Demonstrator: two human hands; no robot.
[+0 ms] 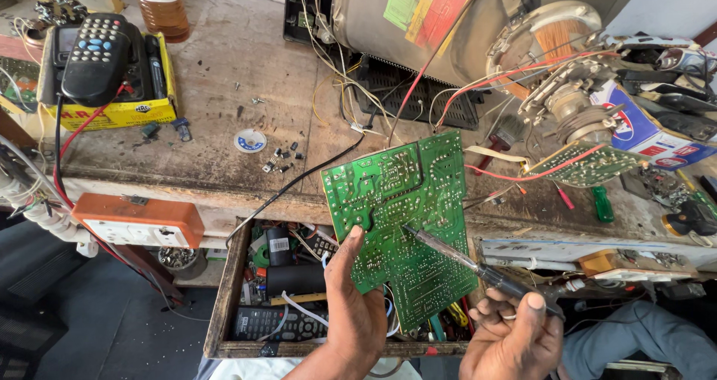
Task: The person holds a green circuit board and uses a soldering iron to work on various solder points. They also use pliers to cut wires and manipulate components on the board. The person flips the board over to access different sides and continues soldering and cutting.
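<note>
- The left hand (357, 316) holds a green circuit board (399, 219) up by its bottom edge.
- The right hand (515, 335) grips a soldering iron (478, 268); its tip touches the board.
- An open drawer (224, 305) full of remotes and parts sits below.
- The table (224, 66) has small screws on it.

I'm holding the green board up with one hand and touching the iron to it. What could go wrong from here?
1. The left hand grips the circuit board only by its lower edge, so it may wobble and the soldering iron tip could slip across neighbouring joints.
2. The left thumb lies on the solder side near the tip, so a burn seems possible.
3. The open drawer of remotes and parts sits right below; hot solder could drip into it.
</note>
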